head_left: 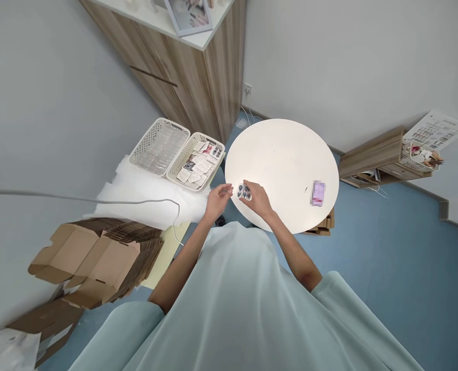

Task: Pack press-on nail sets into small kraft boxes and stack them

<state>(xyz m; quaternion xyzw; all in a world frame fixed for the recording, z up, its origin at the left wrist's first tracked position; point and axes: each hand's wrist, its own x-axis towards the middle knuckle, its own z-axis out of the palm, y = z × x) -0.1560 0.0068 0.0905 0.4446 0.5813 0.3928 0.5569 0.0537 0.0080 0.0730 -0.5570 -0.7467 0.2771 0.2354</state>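
Observation:
My right hand (257, 198) is closed on a small white card (244, 192) that bears several dark, shiny oval pieces. It holds the card by its right side, over the near left edge of the round white table (283, 154). My left hand (218, 202) is just left of the card, apart from it. Its fingers are loosely bent toward the card, and I see nothing held in them.
Left of the table stand a white basket (172, 176) of small cards and packets and another basket (139, 161) of clear plastic cases. Flattened cardboard boxes (115, 257) are stacked at lower left. A pixelated purple item (317, 193) lies on the table's right. A cable (97, 199) crosses the left.

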